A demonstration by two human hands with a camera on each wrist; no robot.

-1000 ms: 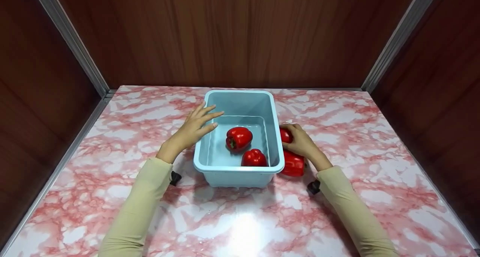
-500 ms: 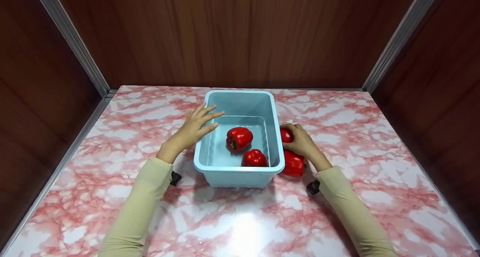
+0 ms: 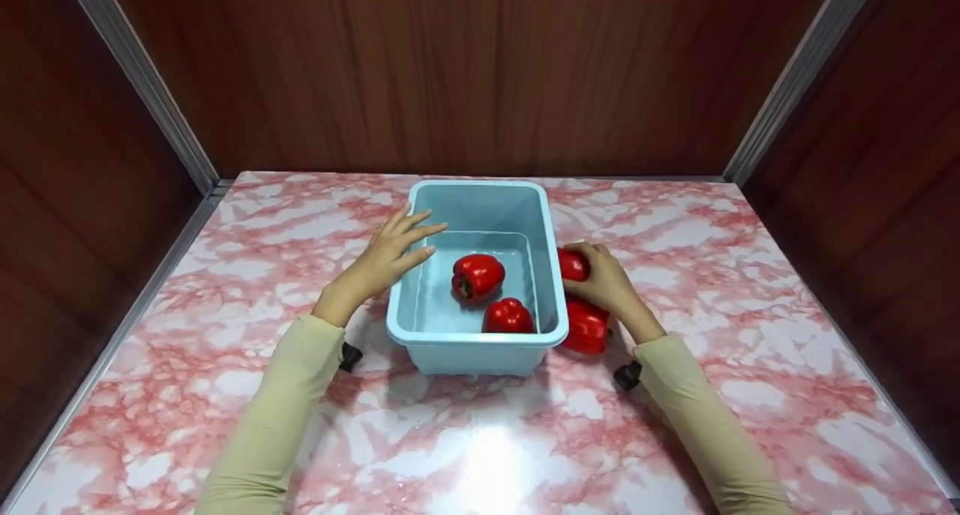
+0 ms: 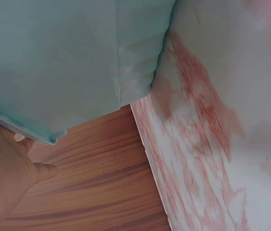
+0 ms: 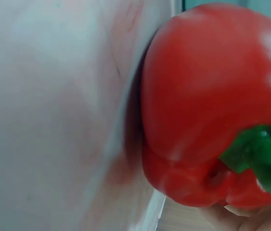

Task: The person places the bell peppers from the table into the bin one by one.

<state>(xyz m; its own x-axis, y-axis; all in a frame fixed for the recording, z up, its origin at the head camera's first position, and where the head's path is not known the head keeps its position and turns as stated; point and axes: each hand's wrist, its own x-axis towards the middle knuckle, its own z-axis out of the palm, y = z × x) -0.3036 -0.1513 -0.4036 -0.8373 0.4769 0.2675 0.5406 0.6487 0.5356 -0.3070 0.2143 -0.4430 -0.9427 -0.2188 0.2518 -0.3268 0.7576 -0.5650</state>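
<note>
A light blue plastic tub (image 3: pixel 551 290) stands mid-table with two red bell peppers (image 3: pixel 477 277) (image 3: pixel 508 316) inside. My left hand (image 3: pixel 391 253) rests with straight fingers on the tub's left rim; the left wrist view shows the tub's wall (image 4: pixel 68 62) close up. My right hand (image 3: pixel 607 282) grips a third red pepper (image 3: pixel 571 265) just right of the tub, slightly off the table; it fills the right wrist view as the held pepper (image 5: pixel 212 120) with a green stem. A fourth red pepper (image 3: pixel 585 327) lies on the table under my right wrist.
The pink-and-white marble tabletop (image 3: pixel 225 335) is enclosed by dark wooden walls (image 3: pixel 465 72) at the back and both sides, with metal corner strips (image 3: pixel 142 87).
My right hand has raised the gripped pepper a little beside the tub's right wall. The left hand and the tub have stayed in place.
</note>
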